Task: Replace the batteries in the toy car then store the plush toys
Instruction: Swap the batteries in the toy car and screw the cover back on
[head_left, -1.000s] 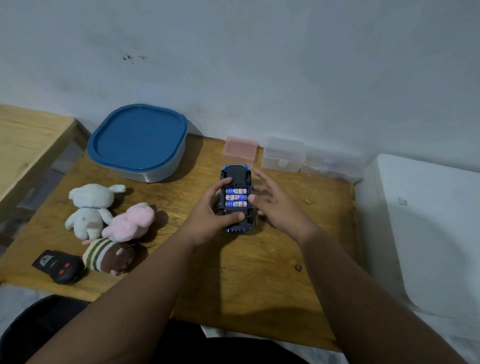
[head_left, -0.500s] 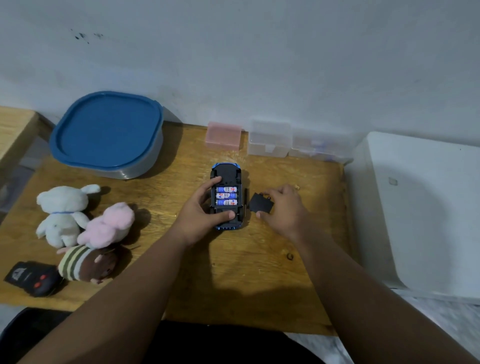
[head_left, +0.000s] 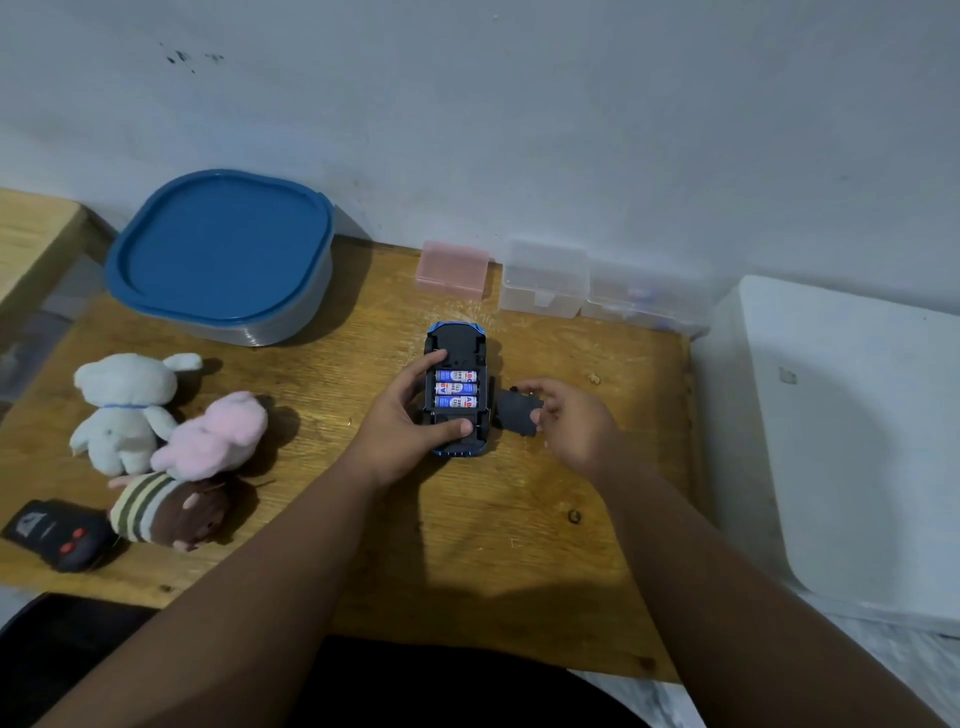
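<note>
A blue toy car (head_left: 456, 343) lies upside down on the wooden table (head_left: 467, 545), its battery bay uncovered with three batteries (head_left: 456, 388) in a row. My left hand (head_left: 410, 421) grips the car from its left side, thumb across the near end. Just right of the car, my right hand (head_left: 576, 421) pinches the black battery cover (head_left: 514, 413). Three plush toys lie at the left: a white one (head_left: 124, 405), a pink one (head_left: 215, 434) and a striped brown one (head_left: 166, 512).
A grey container with a blue lid (head_left: 223, 254) stands at the back left. A pink box (head_left: 453, 269) and clear plastic boxes (head_left: 545, 278) line the wall. A black remote (head_left: 57, 532) lies at the front left. A white appliance (head_left: 852, 441) borders the table's right edge.
My right hand left the battery bay, went to the right of the car and picked up the black cover. My left hand kept its hold on the car. The camera shifted.
</note>
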